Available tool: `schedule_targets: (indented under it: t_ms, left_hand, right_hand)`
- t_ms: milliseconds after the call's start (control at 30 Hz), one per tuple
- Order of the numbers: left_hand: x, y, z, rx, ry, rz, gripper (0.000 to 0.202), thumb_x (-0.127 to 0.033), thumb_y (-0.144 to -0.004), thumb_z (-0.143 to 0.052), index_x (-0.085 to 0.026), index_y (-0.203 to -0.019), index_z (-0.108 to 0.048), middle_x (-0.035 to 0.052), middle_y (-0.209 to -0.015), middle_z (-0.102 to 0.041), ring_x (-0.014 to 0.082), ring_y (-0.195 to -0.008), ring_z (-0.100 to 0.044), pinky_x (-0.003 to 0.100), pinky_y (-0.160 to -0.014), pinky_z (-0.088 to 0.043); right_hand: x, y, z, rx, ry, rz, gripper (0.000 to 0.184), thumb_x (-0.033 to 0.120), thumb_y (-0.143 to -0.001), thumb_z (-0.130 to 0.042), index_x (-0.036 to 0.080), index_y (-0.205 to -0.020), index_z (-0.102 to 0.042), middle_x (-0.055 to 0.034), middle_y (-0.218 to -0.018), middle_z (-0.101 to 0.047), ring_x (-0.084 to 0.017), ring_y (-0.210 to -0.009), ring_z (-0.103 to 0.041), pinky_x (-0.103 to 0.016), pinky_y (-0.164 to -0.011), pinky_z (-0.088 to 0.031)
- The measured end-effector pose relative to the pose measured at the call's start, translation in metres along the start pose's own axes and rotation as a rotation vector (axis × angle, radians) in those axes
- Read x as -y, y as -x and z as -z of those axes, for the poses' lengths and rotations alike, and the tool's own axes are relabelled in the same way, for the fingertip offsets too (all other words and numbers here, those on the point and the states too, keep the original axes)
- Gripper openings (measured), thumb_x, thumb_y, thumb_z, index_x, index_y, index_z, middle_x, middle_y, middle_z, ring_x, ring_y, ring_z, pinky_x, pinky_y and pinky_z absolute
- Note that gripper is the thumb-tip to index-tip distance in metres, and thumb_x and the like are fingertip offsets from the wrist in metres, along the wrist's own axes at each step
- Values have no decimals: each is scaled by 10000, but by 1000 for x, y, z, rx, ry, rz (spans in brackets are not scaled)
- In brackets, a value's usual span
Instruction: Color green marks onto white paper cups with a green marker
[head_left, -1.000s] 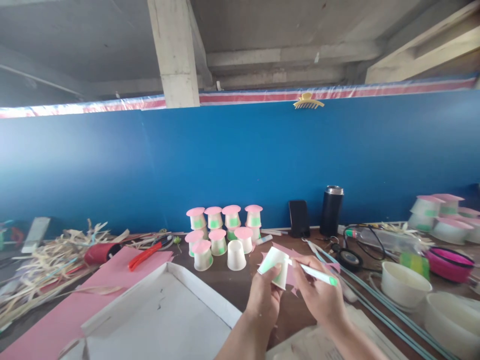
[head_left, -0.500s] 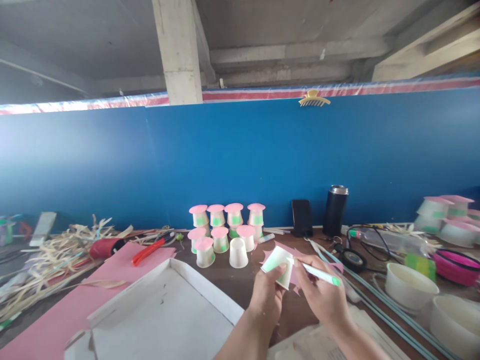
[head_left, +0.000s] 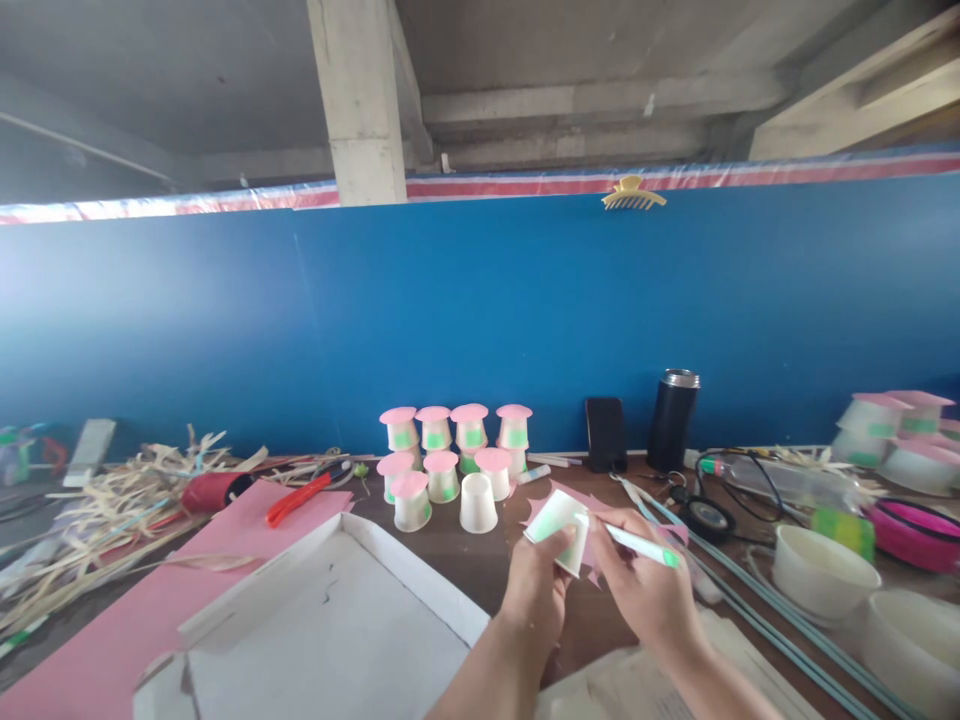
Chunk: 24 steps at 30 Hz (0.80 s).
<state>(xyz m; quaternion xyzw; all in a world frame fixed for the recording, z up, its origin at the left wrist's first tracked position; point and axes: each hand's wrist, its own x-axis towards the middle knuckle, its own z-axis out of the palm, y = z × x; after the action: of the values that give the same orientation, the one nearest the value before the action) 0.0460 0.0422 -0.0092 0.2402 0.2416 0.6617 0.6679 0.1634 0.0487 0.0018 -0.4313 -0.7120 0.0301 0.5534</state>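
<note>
My left hand (head_left: 534, 592) is closed round a small white paper cup (head_left: 559, 528) with a green patch, held tilted above the brown table. My right hand (head_left: 646, 592) grips a white pen-like stick with a green end (head_left: 634, 544), its tip touching the cup's rim. Pink paper scraps (head_left: 592, 505) lie on the table just behind the cup. Farther back stands a cluster of upturned white cups with pink round tops (head_left: 454, 455); one plain white cup (head_left: 478, 503) stands at its front.
A white cardboard tray (head_left: 330, 630) lies at lower left on pink paper (head_left: 112, 640). Red-handled scissors (head_left: 298, 497) and straw strips (head_left: 97, 520) lie left. A phone (head_left: 606, 434), black flask (head_left: 672, 420), tape roll (head_left: 708, 519), white bowls (head_left: 821, 575) and more cups (head_left: 892, 430) stand right.
The view has shifted slightly; both hands with cup and stick have drifted a little to the right. Their grips are unchanged.
</note>
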Motion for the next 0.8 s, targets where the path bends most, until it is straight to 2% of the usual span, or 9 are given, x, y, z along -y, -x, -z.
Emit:
schedule_targets:
  t_ms: [167,800]
  left_hand:
    - [2,0,1,-18,5,6,339,-192,-612,-736,-117,-939,-681,87,-889,-683,204,-849,-620,272,-724,-452]
    - [3,-3,4,-31,27,3,300,-163,-637,-709,-92,-927,-676,88,-857,-674,181,-785,-614,250,-669,-459]
  right_hand:
    - [2,-1,0,-21,44,37,192,367,-847,-502,209,-791,-594,1,-651,-643,-131,-551,-595,-222,-548,-466]
    - [-1,-1,0,-2,55,-9,197,375,-845,-505,210,-774,-587,7,-629,-648,-130,-539,-603,-224,-553,-454]
